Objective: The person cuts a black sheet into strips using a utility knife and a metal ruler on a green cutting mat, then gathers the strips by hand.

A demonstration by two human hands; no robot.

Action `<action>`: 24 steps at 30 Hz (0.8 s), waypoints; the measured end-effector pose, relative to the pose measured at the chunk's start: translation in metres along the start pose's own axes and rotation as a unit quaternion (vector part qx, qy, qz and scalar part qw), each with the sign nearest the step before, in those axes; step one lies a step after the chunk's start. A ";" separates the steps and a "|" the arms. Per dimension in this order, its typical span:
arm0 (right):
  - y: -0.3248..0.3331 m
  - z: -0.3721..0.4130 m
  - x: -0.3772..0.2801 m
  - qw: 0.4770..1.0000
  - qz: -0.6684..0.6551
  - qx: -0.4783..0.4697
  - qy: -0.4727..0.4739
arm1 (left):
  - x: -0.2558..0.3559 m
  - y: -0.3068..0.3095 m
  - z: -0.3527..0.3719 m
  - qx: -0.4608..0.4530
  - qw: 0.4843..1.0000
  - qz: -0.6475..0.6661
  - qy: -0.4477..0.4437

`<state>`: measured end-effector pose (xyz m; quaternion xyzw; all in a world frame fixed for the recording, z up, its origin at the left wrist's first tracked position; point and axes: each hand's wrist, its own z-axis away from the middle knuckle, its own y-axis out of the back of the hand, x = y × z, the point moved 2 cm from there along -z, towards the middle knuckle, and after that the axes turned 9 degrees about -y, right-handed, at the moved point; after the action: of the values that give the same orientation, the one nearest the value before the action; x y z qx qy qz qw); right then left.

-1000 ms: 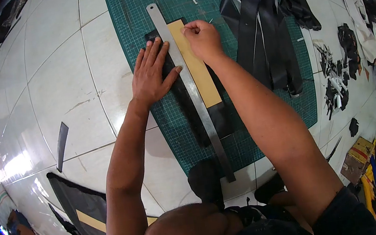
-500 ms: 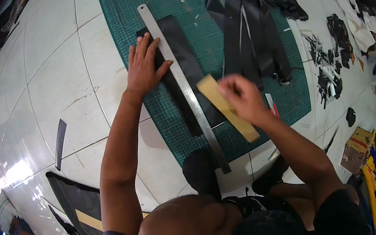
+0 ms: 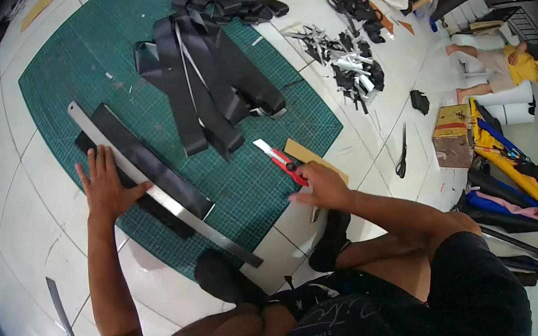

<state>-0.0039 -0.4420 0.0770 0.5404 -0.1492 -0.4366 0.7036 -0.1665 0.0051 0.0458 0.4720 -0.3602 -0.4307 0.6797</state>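
Note:
My left hand (image 3: 108, 182) lies flat with fingers spread, pressing along a long steel ruler (image 3: 188, 217) and the black strip (image 3: 172, 223) under it. A wider black strip (image 3: 147, 157) shows on the ruler's other side. In my right hand (image 3: 323, 185) is the rear end of a red utility knife (image 3: 285, 164), its blade pointing away from me over the green cutting mat (image 3: 232, 196). A tan card strip (image 3: 311, 155) lies beside the knife, partly hidden by that hand.
Several long black strips (image 3: 197, 76) lie piled on the mat. Off its right edge are a heap of offcuts (image 3: 351, 70), scissors (image 3: 403, 151) and a cardboard box (image 3: 452, 137). Another person (image 3: 505, 65) is at the far right. My feet (image 3: 225, 277) are at the mat's near edge.
My right hand has let go of the tan card strip, now lying at the mat's right side, and has taken hold of the utility knife. The view has turned rightward. My left hand stays on the ruler.

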 end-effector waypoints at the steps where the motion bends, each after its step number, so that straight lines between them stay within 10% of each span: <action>1: -0.008 0.008 -0.009 1.000 0.015 -0.007 0.010 | 0.004 0.004 0.004 -0.026 1.000 -0.018 0.002; 19: -0.048 -0.022 -0.006 0.957 -0.219 -0.069 -0.177 | 0.011 -0.001 -0.011 -0.106 0.992 -0.067 0.021; 24: -0.049 -0.005 -0.080 0.943 -0.331 -0.008 -0.019 | 0.010 -0.002 -0.009 -0.094 0.994 -0.056 0.022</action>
<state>-0.0689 -0.3786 0.0528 0.5450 0.0284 -0.6564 0.5209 -0.1556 -0.0016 0.0426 0.4342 -0.2762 -0.4896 0.7039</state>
